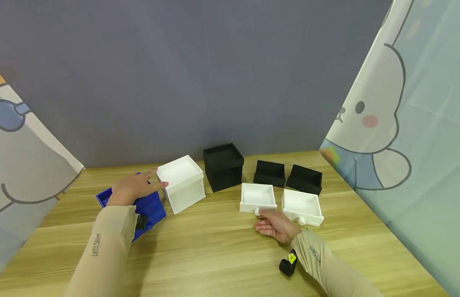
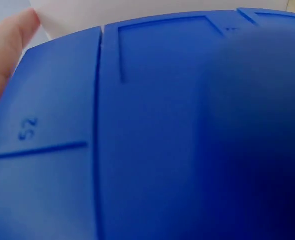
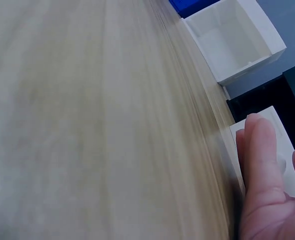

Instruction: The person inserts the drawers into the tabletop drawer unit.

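My left hand (image 1: 135,187) reaches over the blue cabinet (image 1: 150,208), thumb and forefinger spread against the left side of a white cabinet shell (image 1: 185,181). In the left wrist view the blue surface (image 2: 152,125) fills most of the picture, with one fingertip at the white wall (image 2: 77,15). At the front of a white drawer (image 1: 257,196), my right hand (image 1: 276,227) has its thumb and fingers around the round knob (image 1: 257,212). The right wrist view shows the knob (image 3: 281,163) between them with a small gap on the thumb side.
A second white drawer (image 1: 301,204) stands right of the first. Behind them lie two black drawers (image 1: 270,173) (image 1: 305,178). A black cabinet shell (image 1: 223,167) stands by the grey backdrop (image 1: 215,82). Patterned cloth (image 1: 419,123) borders the wooden table (image 1: 200,255) on the right.
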`<state>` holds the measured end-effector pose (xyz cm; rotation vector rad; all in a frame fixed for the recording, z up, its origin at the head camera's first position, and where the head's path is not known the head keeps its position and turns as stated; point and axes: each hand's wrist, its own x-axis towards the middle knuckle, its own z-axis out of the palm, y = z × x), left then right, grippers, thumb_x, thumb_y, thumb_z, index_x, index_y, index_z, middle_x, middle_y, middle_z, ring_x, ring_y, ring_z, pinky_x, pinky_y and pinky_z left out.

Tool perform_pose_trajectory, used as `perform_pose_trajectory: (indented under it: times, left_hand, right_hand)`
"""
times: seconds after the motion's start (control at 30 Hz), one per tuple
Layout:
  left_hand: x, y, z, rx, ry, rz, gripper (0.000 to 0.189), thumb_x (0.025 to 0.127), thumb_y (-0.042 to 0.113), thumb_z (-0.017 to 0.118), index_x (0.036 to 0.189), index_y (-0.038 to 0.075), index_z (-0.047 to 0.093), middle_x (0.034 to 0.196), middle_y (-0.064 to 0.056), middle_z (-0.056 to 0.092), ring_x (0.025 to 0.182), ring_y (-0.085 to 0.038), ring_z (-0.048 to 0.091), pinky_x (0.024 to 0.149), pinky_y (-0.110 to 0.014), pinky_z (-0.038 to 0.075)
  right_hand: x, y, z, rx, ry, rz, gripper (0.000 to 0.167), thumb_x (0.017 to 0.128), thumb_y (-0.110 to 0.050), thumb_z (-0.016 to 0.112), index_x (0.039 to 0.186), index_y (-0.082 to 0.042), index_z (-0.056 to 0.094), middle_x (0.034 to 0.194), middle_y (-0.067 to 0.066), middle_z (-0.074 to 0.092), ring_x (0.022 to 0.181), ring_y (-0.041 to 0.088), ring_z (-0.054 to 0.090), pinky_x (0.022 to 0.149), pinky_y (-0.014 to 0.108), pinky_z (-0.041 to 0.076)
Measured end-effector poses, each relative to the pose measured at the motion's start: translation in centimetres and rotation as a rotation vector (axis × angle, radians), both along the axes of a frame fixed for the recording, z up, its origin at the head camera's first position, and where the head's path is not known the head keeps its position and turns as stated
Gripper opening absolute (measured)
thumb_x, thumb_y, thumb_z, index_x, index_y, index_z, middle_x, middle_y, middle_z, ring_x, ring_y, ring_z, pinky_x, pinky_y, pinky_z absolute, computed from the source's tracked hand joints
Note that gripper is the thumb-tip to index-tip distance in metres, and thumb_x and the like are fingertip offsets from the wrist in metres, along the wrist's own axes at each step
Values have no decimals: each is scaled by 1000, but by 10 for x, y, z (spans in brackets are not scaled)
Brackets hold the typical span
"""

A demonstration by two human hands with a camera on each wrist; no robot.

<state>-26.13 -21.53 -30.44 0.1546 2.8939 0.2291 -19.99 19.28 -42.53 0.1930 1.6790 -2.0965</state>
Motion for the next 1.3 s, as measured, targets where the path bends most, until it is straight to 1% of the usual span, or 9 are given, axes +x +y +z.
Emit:
perform_pose_trajectory:
  times: [0.2, 0.33, 0.53, 0.57, 0.73, 0.8, 0.93, 1.2, 1.3]
  left_hand:
    - [5, 2, -6, 65, 11, 52, 100, 81, 83, 35, 154, 18, 19, 142, -35, 34, 115, -57, 45, 61, -47, 42]
    - [7, 5, -10, 112, 25, 56, 96, 84, 79, 38, 155, 16, 18, 140, -37, 34, 106, -51, 52, 58, -43, 41]
    - [7, 7, -14, 122, 28, 73, 99, 82, 82, 34, 155, 17, 15, 138, -37, 38, 96, -45, 57, 55, -40, 41]
    - [7, 7, -14, 121, 27, 78, 100, 82, 82, 33, 155, 17, 15, 136, -37, 40, 92, -43, 58, 54, -39, 40]
    - [6, 8, -15, 115, 21, 100, 99, 81, 82, 35, 155, 19, 14, 102, -28, 59, 67, -28, 54, 51, -35, 35]
    - [7, 8, -14, 108, 19, 107, 99, 81, 82, 35, 155, 20, 14, 87, -20, 58, 64, -27, 52, 51, -35, 33]
    - [9, 8, -14, 96, 10, 112, 99, 81, 83, 34, 155, 21, 14, 75, -13, 53, 63, -25, 51, 50, -34, 31]
    - [10, 8, -14, 94, 6, 125, 100, 80, 84, 32, 155, 22, 12, 69, -13, 49, 55, -21, 42, 49, -31, 25]
    - [8, 9, -16, 96, 11, 126, 100, 79, 85, 32, 155, 22, 13, 77, -18, 53, 58, -23, 46, 50, -32, 27]
  right_hand:
    - [-2, -5, 0, -25, -1, -11, 29, 103, -14, 43, 114, 12, 47, 73, 5, 68, 65, 10, 68, 64, 20, 53]
    - [-5, -6, 1, -32, -4, -32, 26, 103, -13, 42, 112, 11, 48, 72, 5, 68, 63, 10, 67, 63, 20, 53]
    - [-8, -9, 0, -9, -1, -73, 23, 102, -12, 44, 111, 10, 48, 70, 5, 66, 62, 10, 67, 61, 21, 53]
    - [-8, -9, 0, -3, 1, -78, 23, 102, -11, 44, 110, 10, 48, 70, 5, 66, 62, 10, 67, 61, 21, 53]
    - [-9, -10, 0, 15, 0, -113, 24, 101, -10, 46, 112, 12, 47, 71, 6, 64, 62, 10, 66, 62, 20, 53]
    - [-9, -11, 1, 12, -4, -131, 22, 101, -8, 46, 110, 11, 48, 71, 6, 64, 63, 10, 65, 62, 20, 53]
    - [-12, -14, 2, -17, 9, -154, 15, 101, -6, 46, 100, 7, 51, 69, 5, 64, 63, 8, 65, 63, 18, 52]
    - [-17, -23, 4, -55, 48, -120, 16, 100, -3, 46, 108, 10, 50, 70, 4, 64, 65, 7, 65, 65, 17, 52]
    - [-16, -27, 3, -52, 58, -90, 16, 99, -2, 46, 109, 10, 49, 71, 4, 64, 65, 7, 64, 64, 17, 52]
